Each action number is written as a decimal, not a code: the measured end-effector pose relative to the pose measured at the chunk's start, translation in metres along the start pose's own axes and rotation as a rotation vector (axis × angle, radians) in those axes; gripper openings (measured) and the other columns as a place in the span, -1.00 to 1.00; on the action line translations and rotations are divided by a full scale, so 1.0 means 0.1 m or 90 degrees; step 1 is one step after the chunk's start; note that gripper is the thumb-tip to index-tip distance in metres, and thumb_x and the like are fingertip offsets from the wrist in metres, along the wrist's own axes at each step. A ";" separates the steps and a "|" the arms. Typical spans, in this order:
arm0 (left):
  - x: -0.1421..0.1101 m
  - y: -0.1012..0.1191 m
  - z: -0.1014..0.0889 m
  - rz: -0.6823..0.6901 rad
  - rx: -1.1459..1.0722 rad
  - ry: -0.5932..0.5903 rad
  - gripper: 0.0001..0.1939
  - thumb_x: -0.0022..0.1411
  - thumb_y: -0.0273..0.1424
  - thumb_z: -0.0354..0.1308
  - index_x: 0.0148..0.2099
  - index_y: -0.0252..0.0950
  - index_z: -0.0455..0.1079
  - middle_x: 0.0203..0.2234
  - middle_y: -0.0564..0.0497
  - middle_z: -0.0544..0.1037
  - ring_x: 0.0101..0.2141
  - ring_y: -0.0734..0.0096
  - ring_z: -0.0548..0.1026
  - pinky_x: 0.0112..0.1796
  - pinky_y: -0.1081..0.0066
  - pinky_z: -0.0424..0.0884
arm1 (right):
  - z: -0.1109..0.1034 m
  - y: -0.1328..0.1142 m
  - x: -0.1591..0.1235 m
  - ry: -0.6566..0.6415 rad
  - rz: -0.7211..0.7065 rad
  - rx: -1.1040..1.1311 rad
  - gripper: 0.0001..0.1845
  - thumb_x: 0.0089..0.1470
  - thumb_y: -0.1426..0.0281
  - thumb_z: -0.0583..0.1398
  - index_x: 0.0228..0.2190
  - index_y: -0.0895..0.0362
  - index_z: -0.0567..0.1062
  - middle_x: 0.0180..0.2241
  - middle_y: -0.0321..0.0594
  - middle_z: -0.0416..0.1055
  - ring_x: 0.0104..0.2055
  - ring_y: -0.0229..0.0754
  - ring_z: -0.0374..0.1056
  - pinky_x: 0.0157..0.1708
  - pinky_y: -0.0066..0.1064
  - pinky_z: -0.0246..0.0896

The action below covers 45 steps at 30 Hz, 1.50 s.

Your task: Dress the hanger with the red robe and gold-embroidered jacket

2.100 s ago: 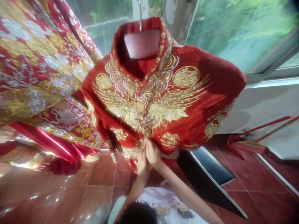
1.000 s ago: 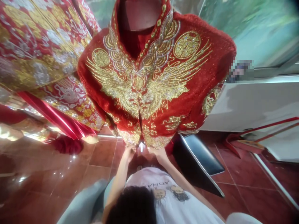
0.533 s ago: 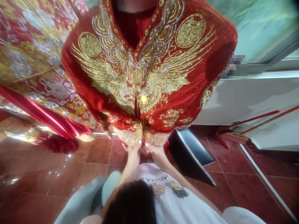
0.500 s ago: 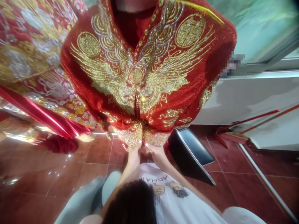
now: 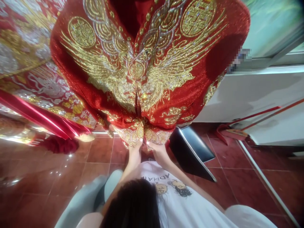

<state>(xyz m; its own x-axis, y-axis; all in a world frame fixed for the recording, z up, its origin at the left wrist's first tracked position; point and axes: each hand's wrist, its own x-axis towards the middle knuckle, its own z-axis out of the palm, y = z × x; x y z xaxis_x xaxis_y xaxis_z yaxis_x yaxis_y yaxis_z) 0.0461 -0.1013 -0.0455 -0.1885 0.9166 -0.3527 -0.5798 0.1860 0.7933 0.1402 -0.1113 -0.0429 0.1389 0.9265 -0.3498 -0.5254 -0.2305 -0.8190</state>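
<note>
There is one view only, and it is from the head of the person. It looks forward and steeply down, with the red jacket (image 5: 180,95) near in front, filling the upper middle. The person's own hair (image 5: 133,205) and shirt (image 5: 190,209) enter from below, very close.

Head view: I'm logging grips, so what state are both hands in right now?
Left hand: closed, holding the red jacket by its lower front.
Right hand: closed, also holding the jacket's lower front.
</note>
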 end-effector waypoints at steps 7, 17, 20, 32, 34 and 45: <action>0.00 0.02 0.01 -0.023 -0.003 0.000 -0.47 -0.06 -0.35 0.41 0.00 -0.28 0.42 -0.31 0.00 0.61 -0.27 0.30 0.59 -0.14 0.33 0.49 | 0.02 0.00 0.01 0.002 0.005 0.002 -0.68 -0.25 0.26 0.40 -0.44 0.20 0.52 -0.54 -0.17 0.49 -0.29 -0.01 0.48 -0.26 -0.21 0.42; 0.03 -0.02 -0.01 0.022 0.028 0.033 -0.39 -0.08 -0.35 0.44 0.05 -0.30 0.39 -0.18 -0.09 0.61 -0.17 0.23 0.58 -0.06 0.26 0.47 | 0.07 0.00 0.04 0.020 0.003 0.005 -0.72 -0.23 0.26 0.39 -0.48 0.18 0.52 -0.55 -0.17 0.49 -0.28 0.01 0.48 -0.28 -0.20 0.42; 0.05 -0.04 -0.05 0.036 0.061 0.054 -0.39 -0.07 -0.36 0.44 0.06 -0.34 0.40 -0.13 -0.14 0.59 -0.14 0.22 0.57 -0.04 0.26 0.46 | 0.10 -0.01 0.04 0.023 0.000 0.001 -0.73 -0.23 0.26 0.39 -0.51 0.17 0.51 -0.58 -0.17 0.47 -0.30 0.01 0.48 -0.31 -0.21 0.42; 0.18 -0.18 -0.14 -0.015 0.115 0.028 -0.47 -0.04 -0.25 0.44 -0.04 -0.33 0.43 -0.16 -0.16 0.61 -0.14 0.14 0.59 -0.03 0.18 0.48 | 0.18 0.03 0.12 0.047 0.057 0.138 -0.60 -0.35 0.35 0.43 -0.37 0.17 0.50 -0.49 -0.22 0.50 -0.29 -0.07 0.47 -0.27 -0.29 0.39; 0.22 -0.20 -0.18 -0.045 0.140 0.037 -0.50 -0.04 -0.25 0.45 -0.08 -0.33 0.43 -0.17 -0.17 0.61 -0.15 0.13 0.59 -0.04 0.16 0.49 | 0.17 0.04 0.13 0.065 0.042 0.148 -0.57 -0.37 0.38 0.45 -0.37 0.17 0.48 -0.49 -0.25 0.49 -0.30 -0.11 0.45 -0.30 -0.34 0.36; 0.29 -0.26 -0.32 0.015 0.290 0.128 -0.63 -0.09 -0.25 0.45 -0.31 -0.37 0.45 -0.44 -0.11 0.60 -0.20 0.14 0.59 -0.08 0.22 0.49 | 0.01 -0.03 0.04 0.038 0.447 0.069 -0.87 0.15 0.42 0.20 -0.42 0.21 0.41 -0.56 -0.29 0.42 -0.56 -0.36 0.33 -0.48 -0.53 0.26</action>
<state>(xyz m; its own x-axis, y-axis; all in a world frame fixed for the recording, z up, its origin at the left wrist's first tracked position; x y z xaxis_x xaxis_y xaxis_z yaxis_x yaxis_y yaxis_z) 0.0302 -0.0909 -0.0919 -0.3727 0.8439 -0.3859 -0.1773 0.3435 0.9223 0.1410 -0.1063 -0.0417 -0.2193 0.5511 -0.8051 -0.5879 -0.7332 -0.3417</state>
